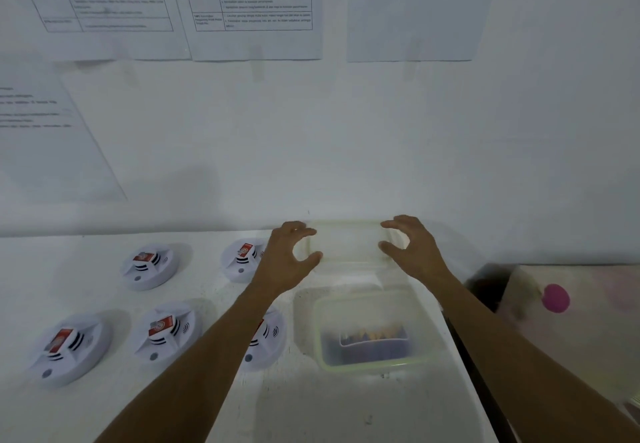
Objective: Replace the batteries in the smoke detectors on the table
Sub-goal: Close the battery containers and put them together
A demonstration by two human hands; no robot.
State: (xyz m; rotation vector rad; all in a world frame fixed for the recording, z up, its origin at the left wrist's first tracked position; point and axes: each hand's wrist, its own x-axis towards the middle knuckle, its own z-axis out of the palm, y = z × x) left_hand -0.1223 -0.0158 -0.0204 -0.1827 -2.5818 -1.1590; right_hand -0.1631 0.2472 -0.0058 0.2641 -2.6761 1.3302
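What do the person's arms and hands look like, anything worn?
The left forearm and right forearm are bare to the frame's edge: no sleeves, watch or wristband. The left hand and right hand wear no gloves. A glint on one left finger may be a ring; too blurred to tell.

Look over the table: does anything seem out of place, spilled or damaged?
Nothing looks spilled or broken. One oddity: the front-left smoke detector, like the others, has a red battery exposed on top, sitting askew. The near container and far container stand level.
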